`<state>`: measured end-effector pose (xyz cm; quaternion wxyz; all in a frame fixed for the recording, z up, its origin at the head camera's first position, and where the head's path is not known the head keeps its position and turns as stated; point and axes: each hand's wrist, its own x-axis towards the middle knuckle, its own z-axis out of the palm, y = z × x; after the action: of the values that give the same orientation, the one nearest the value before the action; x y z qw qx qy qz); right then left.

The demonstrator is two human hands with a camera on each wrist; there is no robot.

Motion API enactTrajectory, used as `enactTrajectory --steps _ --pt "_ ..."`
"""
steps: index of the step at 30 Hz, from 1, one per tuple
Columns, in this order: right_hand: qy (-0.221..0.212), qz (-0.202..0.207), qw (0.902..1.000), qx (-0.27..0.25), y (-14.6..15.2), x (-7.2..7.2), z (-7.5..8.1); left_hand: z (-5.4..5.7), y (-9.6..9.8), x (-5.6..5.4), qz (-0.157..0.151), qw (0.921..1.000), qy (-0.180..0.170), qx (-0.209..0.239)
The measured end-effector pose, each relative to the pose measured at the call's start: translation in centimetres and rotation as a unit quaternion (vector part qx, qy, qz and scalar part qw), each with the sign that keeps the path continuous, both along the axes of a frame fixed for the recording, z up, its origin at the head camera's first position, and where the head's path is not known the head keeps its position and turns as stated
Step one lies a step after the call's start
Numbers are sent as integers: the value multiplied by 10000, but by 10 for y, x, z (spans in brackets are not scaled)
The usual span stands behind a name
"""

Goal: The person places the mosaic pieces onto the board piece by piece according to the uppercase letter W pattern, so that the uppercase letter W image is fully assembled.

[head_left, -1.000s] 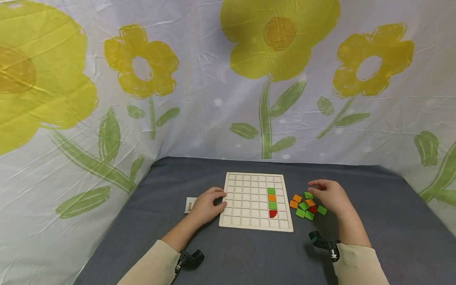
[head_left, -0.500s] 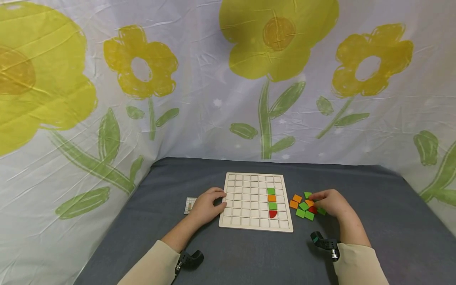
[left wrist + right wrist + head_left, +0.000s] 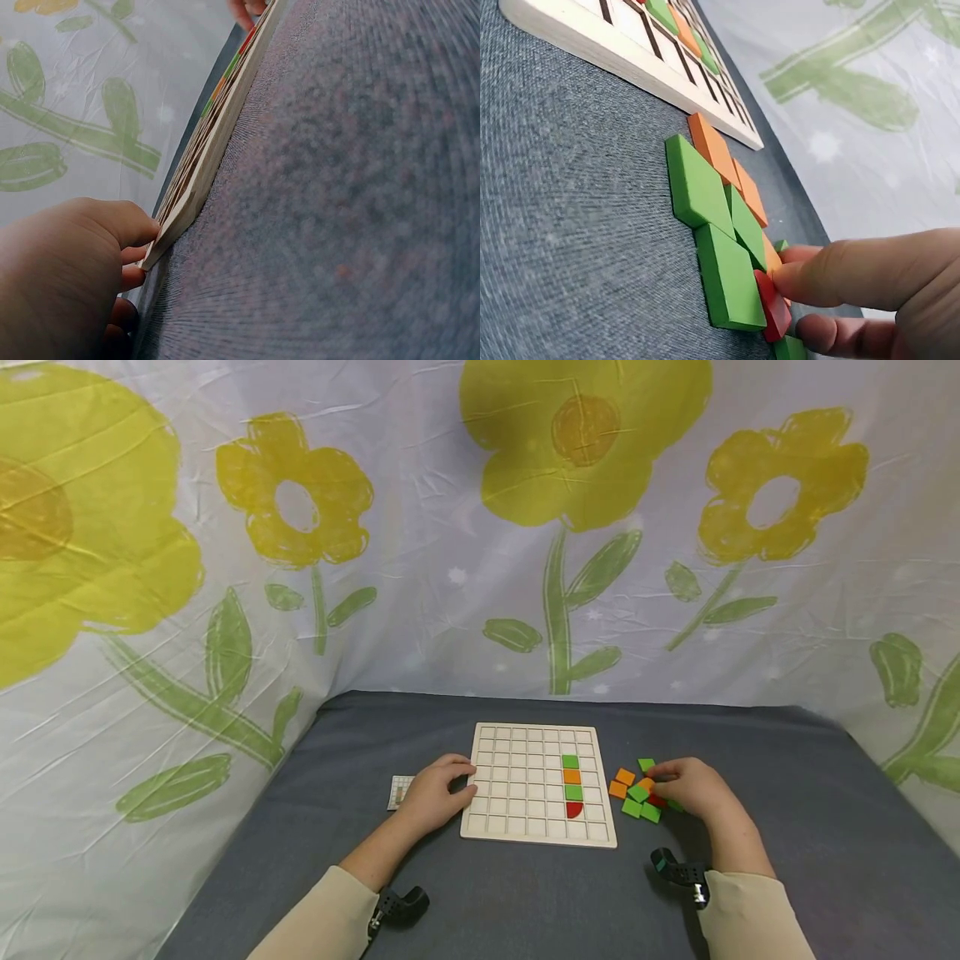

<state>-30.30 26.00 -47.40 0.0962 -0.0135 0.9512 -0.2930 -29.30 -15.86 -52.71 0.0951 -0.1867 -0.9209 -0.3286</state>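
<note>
A pale wooden grid board [image 3: 517, 782] lies flat on the table. One of its columns holds a green tile [image 3: 570, 762], an orange tile [image 3: 572, 777], another green tile [image 3: 573, 792] and a red round-edged piece [image 3: 574, 810]. My left hand [image 3: 431, 793] holds the board's left edge, thumb on top and fingers at the side. Right of the board, my right hand [image 3: 692, 787] reaches into a heap of loose tiles. Its thumb and index finger pinch an orange square tile [image 3: 772, 257], beside a red piece [image 3: 774, 309] and a green tile [image 3: 731, 281].
A small card with a printed grid [image 3: 399, 792] lies left of the board, partly behind the left hand. Two more orange tiles [image 3: 622, 781] sit at the heap's left side. A flowered curtain [image 3: 435, 610] hangs behind the dark tablecloth [image 3: 540, 893].
My right hand has come down and left onto the heap, its fingers closing at an orange tile. The left hand and the board have stayed put.
</note>
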Motion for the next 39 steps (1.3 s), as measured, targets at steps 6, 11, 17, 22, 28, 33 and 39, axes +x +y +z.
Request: enactTrajectory --steps 6,11,17,22,28,33,39 --pt "-45 8 10000 -51 -4 -1 -2 0 0 0 -4 10000 -21 24" --pt "-16 -167 9999 40 -6 -2 -4 0 0 -1 -11 10000 -24 41" --pt "27 -532 9983 241 -4 -1 -3 0 0 -1 -31 10000 -4 35" --pt "72 -555 9977 375 0 0 -2 0 0 -1 -54 10000 25 25" --pt "170 -169 9996 176 -1 0 0 1 0 0 -67 10000 16 43" --pt "73 91 9999 -87 -7 1 2 1 0 0 -64 10000 -16 62" --pt "-101 99 9999 -67 -11 2 0 0 0 0 -35 10000 -22 56"
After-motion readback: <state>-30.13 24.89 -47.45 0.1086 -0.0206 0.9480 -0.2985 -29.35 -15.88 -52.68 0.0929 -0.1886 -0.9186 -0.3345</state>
